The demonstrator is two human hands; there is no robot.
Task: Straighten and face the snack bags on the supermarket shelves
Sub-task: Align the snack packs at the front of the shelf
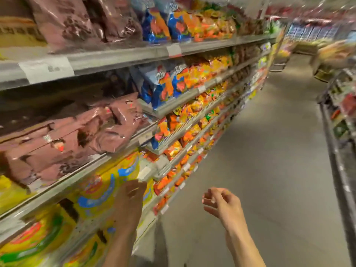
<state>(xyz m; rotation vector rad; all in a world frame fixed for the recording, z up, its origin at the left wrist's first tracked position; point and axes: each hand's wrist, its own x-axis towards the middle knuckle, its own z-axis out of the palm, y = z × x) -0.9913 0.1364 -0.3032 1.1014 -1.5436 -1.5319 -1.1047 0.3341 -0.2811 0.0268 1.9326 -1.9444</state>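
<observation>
The frame is blurred by motion. Yellow snack bags fill the lower shelf at the left. My left hand reaches against the front of one yellow bag; whether its fingers hold the bag is not clear. My right hand hangs in the aisle to the right of the shelf, fingers loosely curled, holding nothing. Brown bags lie slumped and tilted on the shelf above the yellow ones. Blue and orange bags stand further along.
Grey shelf rails with white price tags run down the left side. Orange snack bags fill the shelves further along. The grey aisle floor stretches ahead. Another shelving unit lines the right edge.
</observation>
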